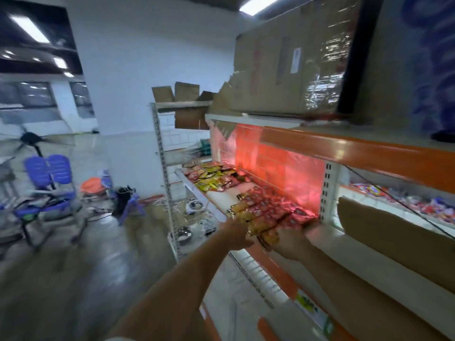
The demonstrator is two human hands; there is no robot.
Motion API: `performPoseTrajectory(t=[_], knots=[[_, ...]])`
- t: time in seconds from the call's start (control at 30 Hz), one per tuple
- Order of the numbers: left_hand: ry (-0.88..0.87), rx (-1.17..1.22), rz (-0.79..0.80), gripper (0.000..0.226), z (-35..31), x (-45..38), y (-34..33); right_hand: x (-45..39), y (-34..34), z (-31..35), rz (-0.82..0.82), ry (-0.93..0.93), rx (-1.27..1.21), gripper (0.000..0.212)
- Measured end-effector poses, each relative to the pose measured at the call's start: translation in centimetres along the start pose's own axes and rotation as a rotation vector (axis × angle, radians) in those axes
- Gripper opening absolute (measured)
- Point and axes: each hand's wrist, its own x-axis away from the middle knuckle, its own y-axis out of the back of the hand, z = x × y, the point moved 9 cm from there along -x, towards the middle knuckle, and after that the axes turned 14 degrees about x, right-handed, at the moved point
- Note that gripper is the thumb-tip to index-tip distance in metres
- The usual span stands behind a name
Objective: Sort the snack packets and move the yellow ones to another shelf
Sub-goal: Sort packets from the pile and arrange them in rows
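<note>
Basically everything is blurring, so packet counts are staying rough. Both hands are reaching onto the shelf point(216, 203): left hand point(235, 233) and right hand point(291, 242) are gripping a row of about four yellow packets point(256, 221) at its near edge. Red packets point(270, 205) are lying just beyond, a mixed pile point(213, 178) farther left. Two purple chairs point(48, 178) are standing far left; a cardboard sheet point(394, 232) is covering the right bay.

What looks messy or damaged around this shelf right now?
The big cardboard box on the top shelf has a ragged, torn lower left corner. Further along the lit shelf, the mixed pile of red and yellow packets lies jumbled, not in rows. Cables and clutter sprawl over the floor beside the rack.
</note>
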Motion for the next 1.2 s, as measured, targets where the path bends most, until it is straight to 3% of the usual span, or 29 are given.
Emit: performPoseTrajectory(t=[0.1, 0.3, 0.57, 0.87, 1.2], knots=[[0.100, -0.019, -0.022, 0.061, 6.2, -1.6, 0.3, -2.9, 0.4, 4.7, -0.002, 0.070, 0.061, 0.043], [0.197, -0.053, -0.011, 0.065, 14.5, -3.6, 0.1, -10.8, -2.0, 11.4, 0.079, 0.166, 0.140, 0.043], [0.265, -0.065, -0.041, 0.059, 24.4, -9.9, 2.3, -23.8, -0.7, 16.0, 0.014, 0.173, 0.168, 0.050], [0.244, -0.042, -0.093, 0.057, 33.3, -23.1, 6.5, -39.8, 1.0, 16.7, -0.019, 0.117, 0.109, 0.047], [0.143, 0.078, -0.039, 0.051, 41.0, -35.4, 5.2, -50.0, -3.5, 14.9, -0.016, -0.066, 0.013, 0.036]])
